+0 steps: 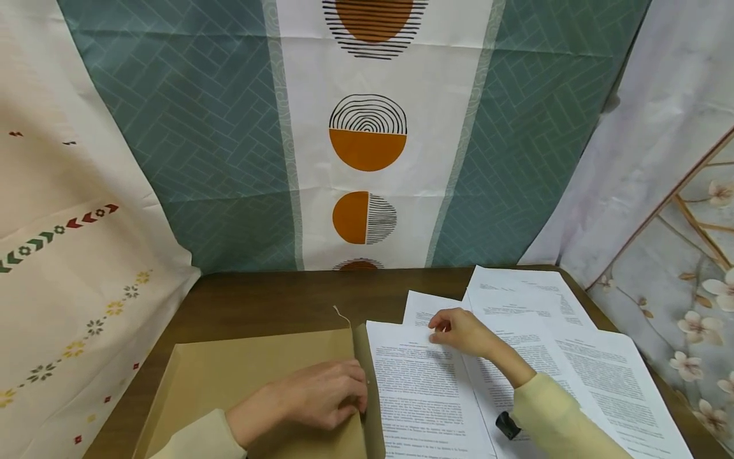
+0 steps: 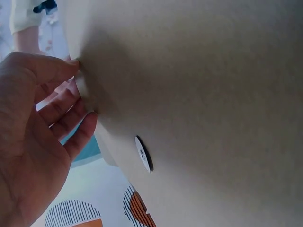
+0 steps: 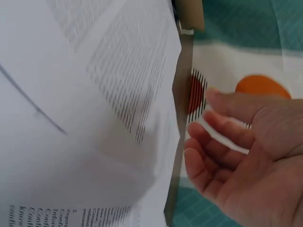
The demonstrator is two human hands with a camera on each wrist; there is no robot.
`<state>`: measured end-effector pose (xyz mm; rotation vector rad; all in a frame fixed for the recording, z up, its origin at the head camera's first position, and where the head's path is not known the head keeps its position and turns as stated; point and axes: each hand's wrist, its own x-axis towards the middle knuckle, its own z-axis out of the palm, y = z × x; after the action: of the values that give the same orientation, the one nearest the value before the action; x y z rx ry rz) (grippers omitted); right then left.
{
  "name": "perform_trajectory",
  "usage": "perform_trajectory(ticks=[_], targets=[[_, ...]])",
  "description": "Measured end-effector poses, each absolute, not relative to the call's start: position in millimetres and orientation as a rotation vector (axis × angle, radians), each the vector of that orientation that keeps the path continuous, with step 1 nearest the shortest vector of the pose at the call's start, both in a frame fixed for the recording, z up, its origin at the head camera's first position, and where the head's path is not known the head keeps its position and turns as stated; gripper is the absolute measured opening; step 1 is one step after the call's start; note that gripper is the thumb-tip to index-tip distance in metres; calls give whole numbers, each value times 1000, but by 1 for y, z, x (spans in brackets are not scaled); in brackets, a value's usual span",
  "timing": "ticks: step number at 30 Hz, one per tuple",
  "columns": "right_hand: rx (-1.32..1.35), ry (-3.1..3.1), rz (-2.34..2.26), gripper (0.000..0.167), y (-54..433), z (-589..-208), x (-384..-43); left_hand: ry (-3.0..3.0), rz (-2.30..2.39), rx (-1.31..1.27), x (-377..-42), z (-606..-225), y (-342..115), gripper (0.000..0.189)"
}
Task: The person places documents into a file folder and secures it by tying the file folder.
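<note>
A brown kraft document folder (image 1: pixel 258 357) lies at the left front of the table, with a thin string (image 1: pixel 342 315) sticking up at its top edge. My left hand (image 1: pixel 327 392) pinches the right edge of its cover; in the left wrist view the thumb and fingers (image 2: pixel 87 130) meet that edge near a round white button (image 2: pixel 143 153). Beside the folder lies a printed sheet (image 1: pixel 421 395). Over its top right corner hangs my right hand (image 1: pixel 461 331), fingers loosely curled. The right wrist view shows nothing between these fingers, with the sheets (image 3: pixel 118 156) just beside them.
More printed sheets (image 1: pixel 608 370) overlap across the right side of the dark wooden table (image 1: pixel 275 299). Patterned cloth (image 1: pixel 229 127) hangs behind the table and along both sides. A small black device (image 1: pixel 507 425) sits at my right sleeve.
</note>
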<state>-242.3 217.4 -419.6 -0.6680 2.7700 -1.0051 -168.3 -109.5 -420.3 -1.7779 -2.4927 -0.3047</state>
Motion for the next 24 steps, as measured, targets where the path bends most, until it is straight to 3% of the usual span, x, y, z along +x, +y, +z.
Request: perform_trajectory(ticks=[10, 18, 24], targets=[[-709, 2855, -827, 37, 210, -431, -257, -2505, -292, -1779, -168, -426, -108, 18], [-594, 2888, -528, 58, 193, -433, -256, -2518, -293, -1781, -168, -432, -109, 18], [-598, 2928, -424, 60, 187, -436, -257, -2494, -279, -1770, -168, -435, -109, 19]])
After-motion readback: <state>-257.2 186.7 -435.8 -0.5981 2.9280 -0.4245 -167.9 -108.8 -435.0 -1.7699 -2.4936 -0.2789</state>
